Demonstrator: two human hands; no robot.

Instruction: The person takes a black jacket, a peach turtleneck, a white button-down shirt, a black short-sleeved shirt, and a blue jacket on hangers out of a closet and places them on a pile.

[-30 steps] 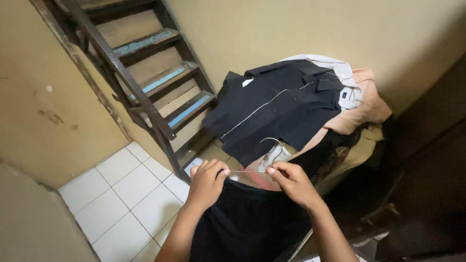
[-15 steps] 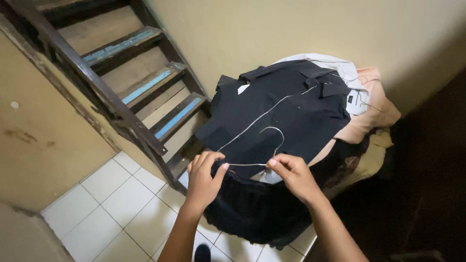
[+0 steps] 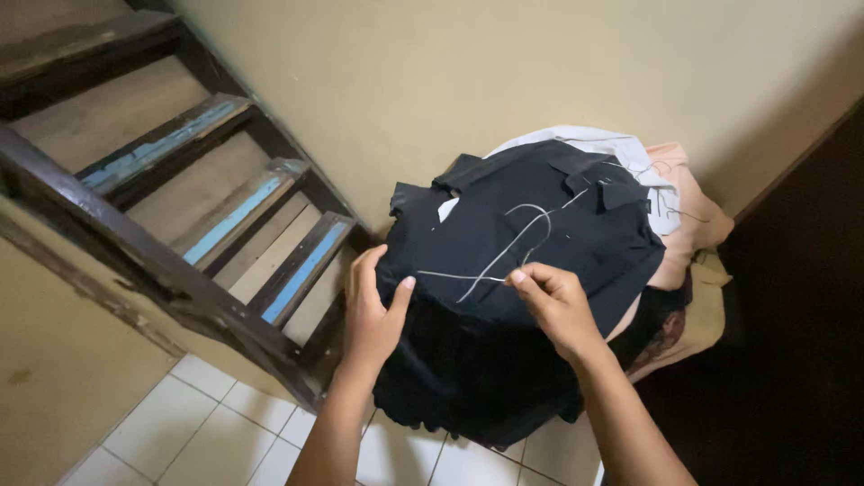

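A black garment (image 3: 468, 378) hangs on a thin white wire hanger (image 3: 504, 256), and I hold both up in front of me. My left hand (image 3: 373, 310) grips the left shoulder of the garment. My right hand (image 3: 558, 306) pinches the hanger wire and cloth on the right side. The hanger's hook curves up over a black collared shirt (image 3: 540, 216) that lies on top of a pile just behind.
The pile also holds a white garment (image 3: 621, 148) and peach cloth (image 3: 693, 220), set against a beige wall (image 3: 540, 72). A dark wooden staircase (image 3: 180, 198) with blue-edged steps rises at left. White floor tiles (image 3: 189, 432) lie below. Dark furniture (image 3: 801, 297) stands at right.
Both hands have lifted the black garment and hanger higher and closer to the pile, so the hook now overlaps the black shirt. The view has shifted nearer to the wall.
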